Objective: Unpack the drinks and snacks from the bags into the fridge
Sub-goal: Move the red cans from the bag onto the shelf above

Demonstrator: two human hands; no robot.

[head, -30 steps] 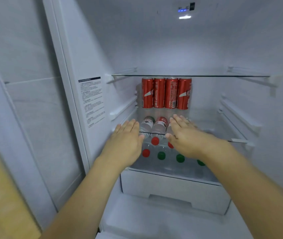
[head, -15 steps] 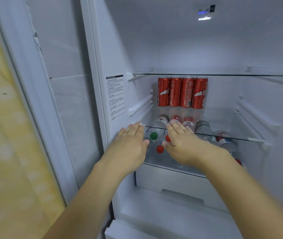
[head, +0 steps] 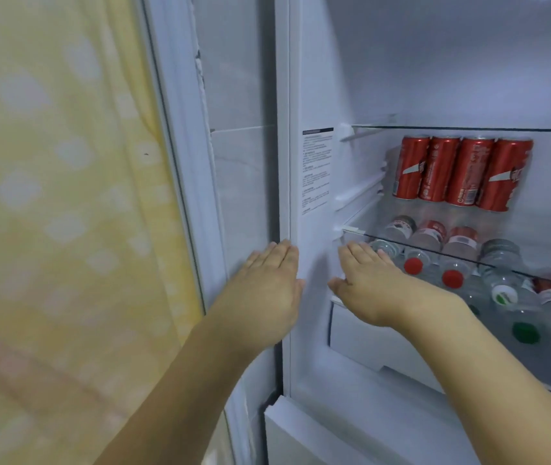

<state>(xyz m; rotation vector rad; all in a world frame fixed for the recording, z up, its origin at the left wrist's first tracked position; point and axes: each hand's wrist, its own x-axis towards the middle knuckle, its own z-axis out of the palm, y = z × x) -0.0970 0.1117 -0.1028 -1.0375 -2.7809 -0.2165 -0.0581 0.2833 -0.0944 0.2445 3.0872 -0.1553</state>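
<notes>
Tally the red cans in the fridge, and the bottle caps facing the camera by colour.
Red cans: 4
Red bottle caps: 3
Green bottle caps: 2, one of them ringed in white
Total: 9. More caps may be hidden or cut off at the right edge.

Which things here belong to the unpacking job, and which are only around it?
Part of the job:
- four red cans, upright on the glass shelf
- water bottles lying below
- left hand and right hand, both flat, holding nothing

Only around:
- printed label on the fridge wall
- yellow curtain
- drawer
</notes>
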